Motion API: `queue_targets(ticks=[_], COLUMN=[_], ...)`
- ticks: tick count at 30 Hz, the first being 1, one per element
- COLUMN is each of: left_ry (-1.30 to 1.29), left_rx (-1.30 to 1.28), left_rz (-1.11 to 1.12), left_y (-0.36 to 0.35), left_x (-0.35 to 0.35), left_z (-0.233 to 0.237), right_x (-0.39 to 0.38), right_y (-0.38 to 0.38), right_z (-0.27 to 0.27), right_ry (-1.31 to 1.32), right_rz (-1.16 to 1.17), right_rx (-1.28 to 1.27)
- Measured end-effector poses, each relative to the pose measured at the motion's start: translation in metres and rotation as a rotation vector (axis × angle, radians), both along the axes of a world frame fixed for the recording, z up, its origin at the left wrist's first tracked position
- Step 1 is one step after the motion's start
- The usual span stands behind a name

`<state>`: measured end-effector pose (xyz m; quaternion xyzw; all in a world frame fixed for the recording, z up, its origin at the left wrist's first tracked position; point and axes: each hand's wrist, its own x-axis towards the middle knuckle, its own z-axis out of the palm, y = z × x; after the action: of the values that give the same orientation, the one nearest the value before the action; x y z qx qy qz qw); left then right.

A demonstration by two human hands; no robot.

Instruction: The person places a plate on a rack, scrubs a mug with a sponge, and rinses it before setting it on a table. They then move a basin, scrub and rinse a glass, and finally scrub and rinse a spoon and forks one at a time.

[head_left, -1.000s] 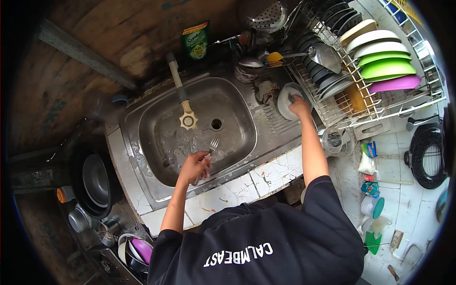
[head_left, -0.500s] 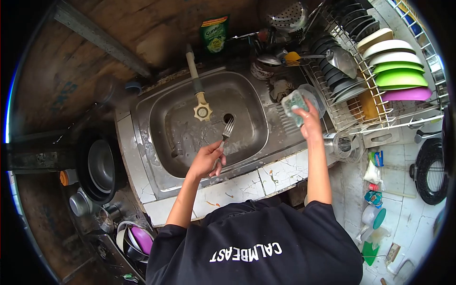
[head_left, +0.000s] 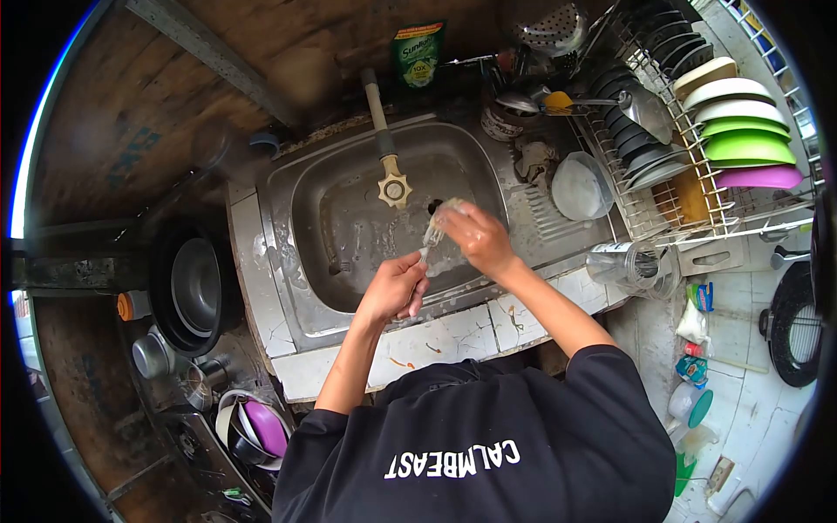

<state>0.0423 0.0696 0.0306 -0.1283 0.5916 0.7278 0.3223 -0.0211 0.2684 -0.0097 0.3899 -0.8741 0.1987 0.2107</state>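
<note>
Over the front part of the steel sink [head_left: 309,261], my left hand [head_left: 397,286] is closed around the handle of a fork [head_left: 425,253]. My right hand [head_left: 478,240] is closed on a sponge [head_left: 449,209], which it presses around the fork's tines. The sponge is mostly covered by the fingers, and the tines are partly hidden. Behind both hands, the tap [head_left: 394,187] with its pale star-shaped knob hangs over the basin. On the drainboard to the right sits a round translucent tub [head_left: 579,187] holding something whitish.
A dish rack [head_left: 697,196] with bowls and plates stands at the right. A green detergent pouch [head_left: 418,54] is behind the sink. A utensil holder [head_left: 501,122] and a crumpled cloth [head_left: 534,159] are at the back right. Dark pans [head_left: 196,288] lie left of the counter.
My right hand has moved left with the sponge, from above the tub to the fork. My left hand still holds the fork over the sink. The view has shifted slightly.
</note>
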Motion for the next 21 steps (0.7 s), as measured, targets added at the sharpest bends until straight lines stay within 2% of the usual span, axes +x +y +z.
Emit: queue_targets(ticks=[3,5,7,8,11,13,14,15,17,19,21], left_ry=[0.015,-0.010,-0.043,-0.064,-0.066,0.295,0.757,0.754,0.872,0.884,0.891], left_rx=[0.072,0.107,0.091,0.080,-0.007,-0.488,-0.799,-0.796,-0.891,-0.905,-0.926], left_rz=[0.063,0.050,0.024,0.018,0.071,-0.048,0.012,0.007,-0.025,-0.020,-0.013], left_y=[0.000,-0.001,0.002,0.004,0.009,0.011,0.014,0.015,0.014,0.016,0.017], left_x=[-0.001,0.005,0.008,0.009,0.006,0.009,0.014,0.016,0.019,0.023,0.026], left_z=[0.001,-0.002,-0.005,-0.008,-0.018,-0.028,-0.033,-0.031,-0.025,-0.020,-0.020], right_x=[0.007,0.004,-0.020,-0.028,-0.023,-0.006,0.001,0.007,0.007,-0.003,0.016], right_y=[-0.006,0.001,0.014,0.022,0.009,0.000,-0.001,0.000,0.001,0.003,-0.005], right_z=[0.001,-0.004,-0.009,-0.011,0.025,0.030,0.026,0.024,0.019,0.009,0.010], right_ry=[0.075,0.025,-0.107,-0.151,-0.084,-0.147,-0.219,-0.292,-0.263,-0.255,-0.195], right_rz=[0.084,0.108,-0.066,-0.127,-0.166,-0.109,-0.030,0.050,0.049,-0.050,0.013], right_rx=[0.016,-0.011,0.046,-0.006,-0.130,-0.209,-0.158,-0.106,-0.091,-0.088,-0.097])
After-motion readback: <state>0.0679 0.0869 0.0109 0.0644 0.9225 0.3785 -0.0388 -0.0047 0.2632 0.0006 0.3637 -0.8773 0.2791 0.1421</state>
